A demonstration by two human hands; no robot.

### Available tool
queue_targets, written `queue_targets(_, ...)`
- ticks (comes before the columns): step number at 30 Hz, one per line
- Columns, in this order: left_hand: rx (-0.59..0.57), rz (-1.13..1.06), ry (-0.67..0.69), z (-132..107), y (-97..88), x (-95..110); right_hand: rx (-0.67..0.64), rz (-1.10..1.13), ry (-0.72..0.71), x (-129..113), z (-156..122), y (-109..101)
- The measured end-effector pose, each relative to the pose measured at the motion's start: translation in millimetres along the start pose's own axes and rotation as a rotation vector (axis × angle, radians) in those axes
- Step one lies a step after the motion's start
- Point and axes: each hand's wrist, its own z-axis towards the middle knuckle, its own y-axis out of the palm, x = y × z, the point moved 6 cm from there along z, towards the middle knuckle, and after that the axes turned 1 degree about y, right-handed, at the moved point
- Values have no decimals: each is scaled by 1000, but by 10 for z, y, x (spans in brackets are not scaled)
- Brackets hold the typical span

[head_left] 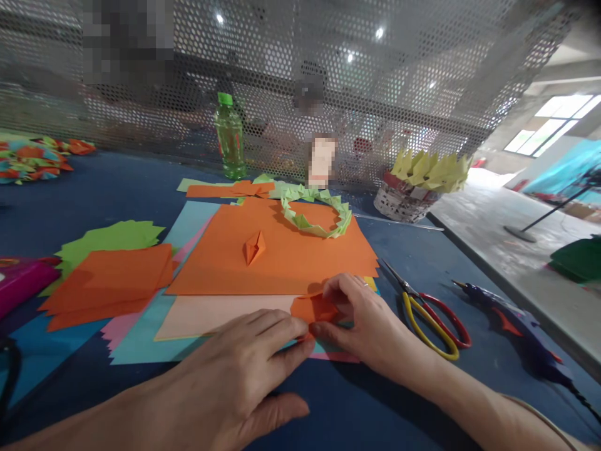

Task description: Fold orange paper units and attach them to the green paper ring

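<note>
- Currently, a small, part-folded orange paper piece (pixel 313 309) lies just on the near side of the stack of large orange paper sheets (pixel 282 275).
- The right hand (pixel 369 322) has thumb and forefinger slightly parted, gripping that piece; the left hand (pixel 241 363) presses its edge with fingers together, thumb standing free.
- Apparently finished, on the stack: a diamond-shaped orange paper fold (pixel 254 249) and a spiky pale-green paper ring (pixel 304 223).
- Unfolded: flat orange paper squares (pixel 113 275), left of the stack.
</note>
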Motion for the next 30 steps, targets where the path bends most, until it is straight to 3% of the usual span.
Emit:
queue_targets(9,37,33,11,12,-9,17,1,33,66,40,33,-45)
queue_targets(20,104,30,19,-4,-37,22,-16,75,44,101,62,-78)
queue_targets(25,105,0,31,6,-54,29,-57,213,70,134,71,-64)
queue_targets(30,131,-3,33,-12,-80,33,-30,193,11,185,87,-75)
